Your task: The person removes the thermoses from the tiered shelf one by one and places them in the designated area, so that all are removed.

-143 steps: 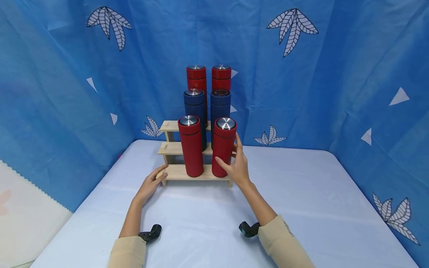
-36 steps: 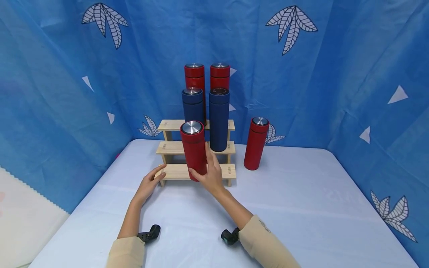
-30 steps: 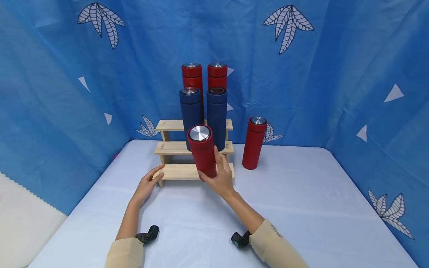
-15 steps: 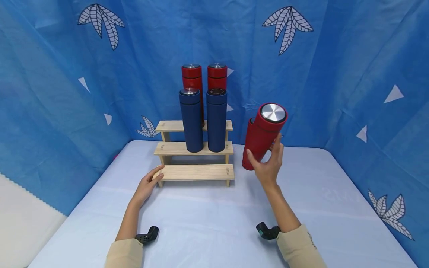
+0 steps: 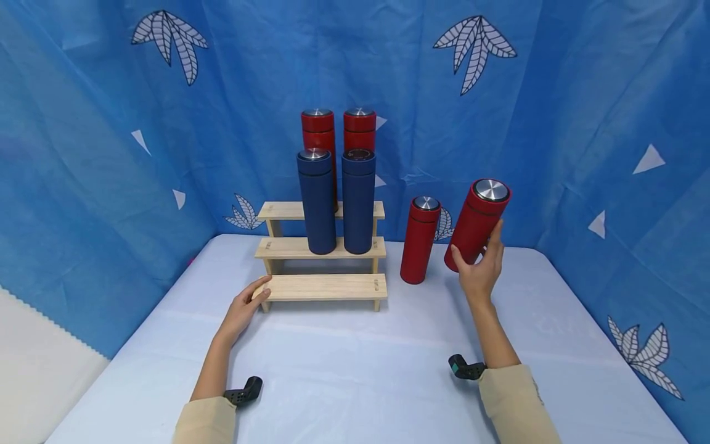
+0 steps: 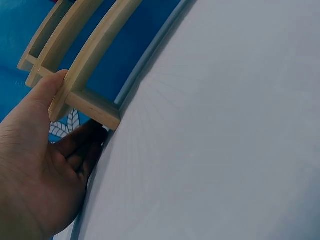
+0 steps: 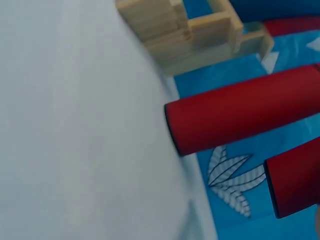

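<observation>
My right hand (image 5: pixel 480 275) grips a red thermos (image 5: pixel 477 224) with a silver lid top, holding it tilted above the table, to the right of a second red thermos (image 5: pixel 420 240) that stands upright. In the right wrist view the base of the held thermos (image 7: pixel 295 177) shows at the right edge, with the hand almost out of frame. My left hand (image 5: pixel 241 310) holds the left end of the lowest step of a three-tier wooden stand (image 5: pixel 327 287). In the left wrist view its thumb (image 6: pixel 50 85) lies against the board's end; the other fingers are by the leg.
Two blue thermoses (image 5: pixel 317 203) (image 5: pixel 359 203) stand on the middle step. Behind them, two red thermoses (image 5: pixel 318 128) (image 5: pixel 359 128) are on the top step, partly hidden. A blue patterned curtain (image 5: pixel 421 80) encloses the white table (image 5: pixel 355 364) at the back and sides.
Both red thermoses have left the lowest step; one was set down on the table right of the stand. My right hand carried the other rightward past it. My left hand stayed at the stand.
</observation>
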`<state>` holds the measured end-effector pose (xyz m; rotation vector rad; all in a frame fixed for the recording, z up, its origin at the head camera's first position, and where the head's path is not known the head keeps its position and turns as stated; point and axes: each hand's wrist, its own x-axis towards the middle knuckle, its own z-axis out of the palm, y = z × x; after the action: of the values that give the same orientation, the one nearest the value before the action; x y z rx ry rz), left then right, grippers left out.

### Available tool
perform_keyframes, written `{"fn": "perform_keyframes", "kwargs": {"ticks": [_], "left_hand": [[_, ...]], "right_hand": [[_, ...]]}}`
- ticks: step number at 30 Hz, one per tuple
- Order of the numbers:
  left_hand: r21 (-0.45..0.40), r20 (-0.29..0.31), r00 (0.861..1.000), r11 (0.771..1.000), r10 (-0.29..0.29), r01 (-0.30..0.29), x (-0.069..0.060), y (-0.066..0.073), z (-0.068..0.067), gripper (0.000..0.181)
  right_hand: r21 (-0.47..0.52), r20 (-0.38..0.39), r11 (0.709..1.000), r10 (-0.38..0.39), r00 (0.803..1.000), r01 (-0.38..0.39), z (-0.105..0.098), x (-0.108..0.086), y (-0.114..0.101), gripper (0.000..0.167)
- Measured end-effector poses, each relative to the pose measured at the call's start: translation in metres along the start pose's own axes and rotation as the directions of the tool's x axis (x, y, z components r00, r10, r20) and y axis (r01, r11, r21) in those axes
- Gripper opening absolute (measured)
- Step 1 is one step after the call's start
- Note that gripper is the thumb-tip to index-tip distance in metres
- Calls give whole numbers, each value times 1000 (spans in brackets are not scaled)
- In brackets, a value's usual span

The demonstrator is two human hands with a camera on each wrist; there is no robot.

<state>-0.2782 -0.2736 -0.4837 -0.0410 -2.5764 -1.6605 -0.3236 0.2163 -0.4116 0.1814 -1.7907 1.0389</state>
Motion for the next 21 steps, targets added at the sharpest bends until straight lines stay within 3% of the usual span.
{"fn": "perform_keyframes", "kwargs": {"ticks": [12,21], "left_hand": [[10,-6,1000,1000,-18,18,0,-1,0,61],[9,-8,1000,1000,-12,12,0,0,0,61]], "right_hand": [[-65,96,986,158,983,-152,11,-22,47,99],[-107,122,978,190,974,-178,16,-32,47,100]]}}
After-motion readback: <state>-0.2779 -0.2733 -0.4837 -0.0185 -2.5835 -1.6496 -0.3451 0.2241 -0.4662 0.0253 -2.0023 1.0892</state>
